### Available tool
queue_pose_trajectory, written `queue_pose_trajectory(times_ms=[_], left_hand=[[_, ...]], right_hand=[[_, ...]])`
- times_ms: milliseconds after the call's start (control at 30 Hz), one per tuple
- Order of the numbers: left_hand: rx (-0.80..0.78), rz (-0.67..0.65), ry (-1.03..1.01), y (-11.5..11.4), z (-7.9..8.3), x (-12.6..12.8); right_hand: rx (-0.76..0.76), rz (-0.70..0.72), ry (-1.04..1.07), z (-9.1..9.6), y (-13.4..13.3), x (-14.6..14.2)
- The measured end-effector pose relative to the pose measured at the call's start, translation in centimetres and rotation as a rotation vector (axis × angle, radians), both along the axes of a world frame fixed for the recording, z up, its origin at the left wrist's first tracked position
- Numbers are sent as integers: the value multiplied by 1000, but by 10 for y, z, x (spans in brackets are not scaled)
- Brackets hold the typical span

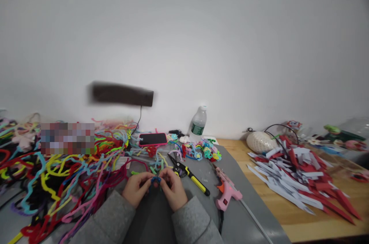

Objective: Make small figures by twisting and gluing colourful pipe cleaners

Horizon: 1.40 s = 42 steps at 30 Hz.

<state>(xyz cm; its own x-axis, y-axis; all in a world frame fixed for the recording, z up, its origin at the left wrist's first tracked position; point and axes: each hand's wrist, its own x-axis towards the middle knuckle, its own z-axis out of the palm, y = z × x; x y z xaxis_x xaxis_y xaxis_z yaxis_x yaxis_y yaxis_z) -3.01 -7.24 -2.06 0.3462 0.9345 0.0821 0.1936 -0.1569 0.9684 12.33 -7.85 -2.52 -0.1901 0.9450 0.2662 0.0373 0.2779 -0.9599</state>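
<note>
On the mat [201, 209], near its front, I have my left hand [137, 188] and right hand [174, 189] side by side, with 1 small piece [156, 179] between them. The heap of pipe cleaners [72, 180] lies to the left. Just to the right are the pliers [188, 174], then — further right — the glue gun [227, 190]. Behind the hands lies the phone [152, 139]; right of it, the bottle [198, 124] stands before the wall [184, 44]. Beyond the mat's right edge, paper strips [300, 176] lie on the table [268, 203].
</note>
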Motion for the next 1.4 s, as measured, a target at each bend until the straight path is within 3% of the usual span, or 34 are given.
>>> queue_pose_trajectory(times_ms=[267, 567, 700, 900, 1067, 1200, 1400], left_hand=[[75, 47, 52, 0, 1, 0], [-71, 75, -118, 3, -5, -6], [-42, 86, -187, 3, -2, -7], [-136, 68, -264, 2, 3, -5], [-224, 130, -342, 1, 2, -3], [-273, 140, -391, 1, 2, -3], [-275, 172, -440, 1, 5, -2]], right_hand=[[-18, -28, -27, 2, 1, -1], [7, -11, -6, 2, 2, 3], [8, -7, 11, -2, 3, 2], [-17, 72, 26, -6, 3, 2], [34, 21, -2, -8, 3, 2], [-2, 56, 14, -4, 2, 1], [79, 60, -25, 5, -3, 2]])
